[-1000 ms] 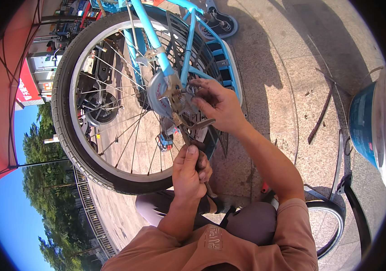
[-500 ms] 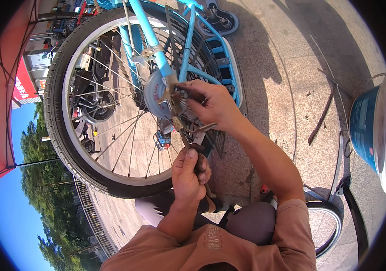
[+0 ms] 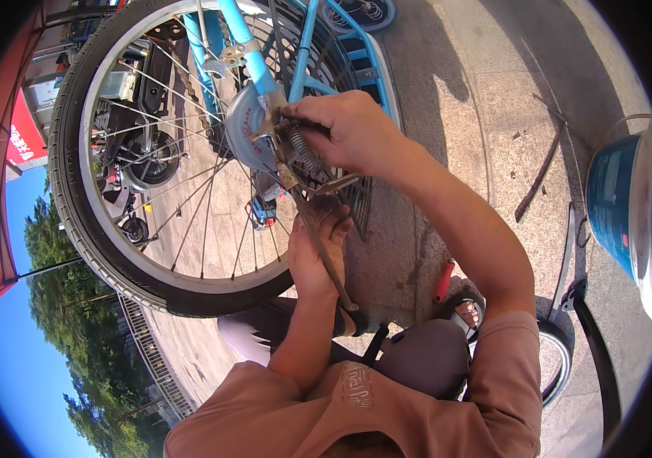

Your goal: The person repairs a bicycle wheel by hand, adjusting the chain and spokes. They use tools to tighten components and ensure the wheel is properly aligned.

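A bicycle wheel (image 3: 166, 299) with a black tyre stands before me, joined to a light-blue frame (image 3: 250, 49). At its hub is a pale round brake cover (image 3: 246, 128). My right hand (image 3: 353, 130) is closed at the axle end, its thumb and fingertips pinched beside a coil spring (image 3: 302, 150); what lies between them is hidden. A long dark metal rod (image 3: 321, 248) slants down from the hub. My left hand (image 3: 314, 252) is behind this rod, palm up, with its blackened fingers stretched out and loosely bent; the rod crosses in front of the palm.
A red-handled tool (image 3: 443, 281) lies on the paving by my foot. To the right are a blue tub (image 3: 614, 206), a thin dark strip (image 3: 541, 172) and another wheel (image 3: 559, 362). Parked motorbikes (image 3: 150, 156) show through the spokes.
My left hand has loosened from the rod, its thumb no longer pressed over it. The right hand stays at the axle. The view has shifted, so the wheel appears further left and higher.
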A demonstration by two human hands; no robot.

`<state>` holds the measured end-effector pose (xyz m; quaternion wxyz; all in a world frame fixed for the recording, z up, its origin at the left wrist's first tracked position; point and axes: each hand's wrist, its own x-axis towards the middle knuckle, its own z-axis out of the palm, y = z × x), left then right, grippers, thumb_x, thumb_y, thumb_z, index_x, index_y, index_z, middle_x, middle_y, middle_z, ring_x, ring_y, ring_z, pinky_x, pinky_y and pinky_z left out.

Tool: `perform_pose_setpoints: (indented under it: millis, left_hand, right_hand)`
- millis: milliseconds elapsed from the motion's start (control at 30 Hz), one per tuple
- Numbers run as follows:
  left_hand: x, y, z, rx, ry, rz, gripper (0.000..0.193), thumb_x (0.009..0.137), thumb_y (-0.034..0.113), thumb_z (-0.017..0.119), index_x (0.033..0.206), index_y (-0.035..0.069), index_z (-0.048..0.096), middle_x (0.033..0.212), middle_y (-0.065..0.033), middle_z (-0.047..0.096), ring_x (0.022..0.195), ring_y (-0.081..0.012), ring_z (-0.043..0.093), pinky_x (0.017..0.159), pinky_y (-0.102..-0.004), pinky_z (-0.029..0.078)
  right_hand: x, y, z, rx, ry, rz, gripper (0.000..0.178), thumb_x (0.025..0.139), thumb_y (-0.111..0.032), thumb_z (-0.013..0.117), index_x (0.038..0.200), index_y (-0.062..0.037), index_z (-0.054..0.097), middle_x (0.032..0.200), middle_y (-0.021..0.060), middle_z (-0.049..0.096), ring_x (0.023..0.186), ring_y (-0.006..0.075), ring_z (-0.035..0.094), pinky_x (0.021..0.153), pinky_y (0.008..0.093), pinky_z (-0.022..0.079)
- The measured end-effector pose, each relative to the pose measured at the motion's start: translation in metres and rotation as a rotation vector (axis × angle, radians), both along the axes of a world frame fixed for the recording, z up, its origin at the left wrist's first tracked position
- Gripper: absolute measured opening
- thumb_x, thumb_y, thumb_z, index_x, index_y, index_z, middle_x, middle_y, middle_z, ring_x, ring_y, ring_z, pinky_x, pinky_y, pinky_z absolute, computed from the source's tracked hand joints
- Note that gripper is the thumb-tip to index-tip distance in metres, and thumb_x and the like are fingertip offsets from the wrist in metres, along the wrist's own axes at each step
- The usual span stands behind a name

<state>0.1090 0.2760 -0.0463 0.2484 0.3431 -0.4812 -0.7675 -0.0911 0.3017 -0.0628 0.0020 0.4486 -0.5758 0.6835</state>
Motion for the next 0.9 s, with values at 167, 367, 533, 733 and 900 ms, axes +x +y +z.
perform_pose_setpoints:
  millis: [167, 367, 533, 733, 900]
  left_hand:
    - [-0.026, -0.024, -0.024, -0.720, -0.139, 0.005, 0.033, 0.097, 0.011, 0.055, 0.127, 0.001, 0.046, 0.120, -0.0125, 0.057, 0.110, -0.0247, 0.059, 0.096, -0.0417, 0.048]
    - [-0.069, -0.041, -0.021, -0.556, -0.088, 0.066, 0.036, 0.090, -0.001, 0.060, 0.124, -0.004, 0.049, 0.116, -0.0131, 0.059, 0.104, -0.0186, 0.062, 0.084, -0.0310, 0.054]
    - [-0.074, -0.034, -0.022, -0.858, -0.233, 0.117, 0.032, 0.087, 0.003, 0.065, 0.116, -0.007, 0.055, 0.103, -0.0092, 0.065, 0.092, -0.0148, 0.065, 0.077, -0.0266, 0.054]
    - [-0.079, -0.036, -0.027, -0.720, 0.056, 0.138, 0.031, 0.088, 0.006, 0.067, 0.115, -0.006, 0.057, 0.101, -0.0088, 0.067, 0.085, -0.0125, 0.065, 0.072, -0.0262, 0.054]
    - [-0.078, -0.033, -0.025, -0.685, 0.019, 0.116, 0.030, 0.090, 0.010, 0.067, 0.116, -0.002, 0.057, 0.095, -0.0079, 0.066, 0.078, -0.0132, 0.065, 0.064, -0.0256, 0.054]
  right_hand:
    - [-0.002, 0.000, -0.001, 0.020, 0.043, -0.011, 0.023, 0.081, -0.017, 0.069, 0.102, -0.0093, 0.069, 0.081, 0.0144, 0.068, 0.076, 0.0345, 0.067, 0.069, 0.0407, 0.054]
    - [-0.003, 0.000, 0.000, 0.032, 0.047, -0.030, 0.025, 0.080, -0.018, 0.069, 0.103, -0.0092, 0.070, 0.082, 0.0149, 0.068, 0.077, 0.0343, 0.067, 0.069, 0.0407, 0.054]
    - [0.000, -0.004, -0.005, -0.002, 0.032, -0.043, 0.028, 0.079, -0.017, 0.071, 0.105, -0.0088, 0.070, 0.085, 0.0140, 0.069, 0.078, 0.0328, 0.067, 0.070, 0.0384, 0.054]
    - [0.004, -0.004, -0.004, -0.073, 0.016, -0.079, 0.031, 0.079, -0.009, 0.071, 0.110, -0.0065, 0.068, 0.087, 0.0111, 0.068, 0.074, 0.0262, 0.068, 0.067, 0.0320, 0.053]
    - [0.007, 0.012, -0.016, -0.008, -0.191, -0.023, 0.027, 0.085, -0.009, 0.070, 0.111, -0.0016, 0.067, 0.085, 0.0071, 0.068, 0.071, 0.0110, 0.063, 0.064, 0.0258, 0.051]
